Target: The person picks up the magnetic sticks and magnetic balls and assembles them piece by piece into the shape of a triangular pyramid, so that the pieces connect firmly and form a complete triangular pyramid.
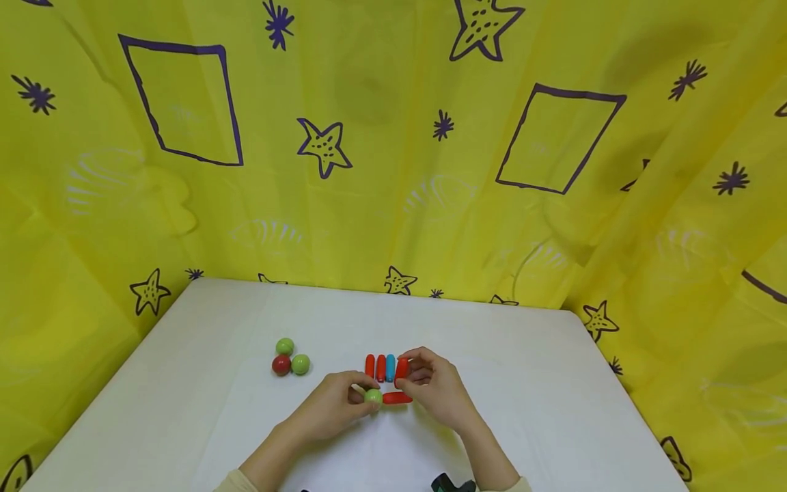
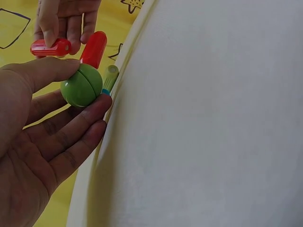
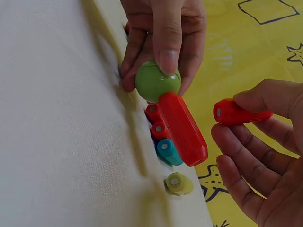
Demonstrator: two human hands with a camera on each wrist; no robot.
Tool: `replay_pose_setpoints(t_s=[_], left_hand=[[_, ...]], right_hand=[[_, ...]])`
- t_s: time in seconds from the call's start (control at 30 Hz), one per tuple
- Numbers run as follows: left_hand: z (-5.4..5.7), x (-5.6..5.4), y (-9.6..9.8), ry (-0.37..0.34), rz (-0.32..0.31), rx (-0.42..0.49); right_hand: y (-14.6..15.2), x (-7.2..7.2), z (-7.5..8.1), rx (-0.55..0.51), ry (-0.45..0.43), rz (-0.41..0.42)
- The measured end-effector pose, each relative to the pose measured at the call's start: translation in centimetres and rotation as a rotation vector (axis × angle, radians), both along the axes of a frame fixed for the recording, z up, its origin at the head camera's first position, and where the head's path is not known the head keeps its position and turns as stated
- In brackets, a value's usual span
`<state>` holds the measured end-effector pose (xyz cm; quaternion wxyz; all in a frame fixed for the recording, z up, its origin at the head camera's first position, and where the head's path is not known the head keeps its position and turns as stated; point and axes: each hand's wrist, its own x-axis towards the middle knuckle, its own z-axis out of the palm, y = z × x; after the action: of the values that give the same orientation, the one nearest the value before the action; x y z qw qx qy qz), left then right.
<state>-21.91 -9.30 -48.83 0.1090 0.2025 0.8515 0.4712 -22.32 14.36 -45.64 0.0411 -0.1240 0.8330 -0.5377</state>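
My left hand pinches a green ball between thumb and fingers. A red magnetic rod sticks out from that ball, its end touching the ball's surface. Between thumb and fingertips, my right hand holds a second red rod, apart from the ball and the first rod. Its end shows a small grey metal disc. Beyond the hands, two red rods and a blue rod lie side by side on the table. A yellow-green rod shows in the wrist views; the right hand hides it in the head view.
On the white table, left of the hands, two green balls and a red ball sit close together. A black object shows at the bottom edge. Yellow patterned curtains enclose the table's back and sides.
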Motion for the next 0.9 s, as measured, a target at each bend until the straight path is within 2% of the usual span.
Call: replay_pose_setpoints(t_s=[0.33, 0.53, 0.9], left_hand=[[-0.2, 0.0, 0.3, 0.002, -0.018, 0.02], [-0.4, 0.4, 0.5, 0.008, -0.022, 0.01], [-0.3, 0.3, 0.7, 0.034, -0.035, 0.025]], right_hand=[[-1.0, 0.6, 0.0, 0.015, 0.072, 0.062], [-1.4, 1.1, -0.1, 0.025, 0.081, 0.083], [-1.6, 1.1, -0.1, 0.072, 0.126, 0.106]])
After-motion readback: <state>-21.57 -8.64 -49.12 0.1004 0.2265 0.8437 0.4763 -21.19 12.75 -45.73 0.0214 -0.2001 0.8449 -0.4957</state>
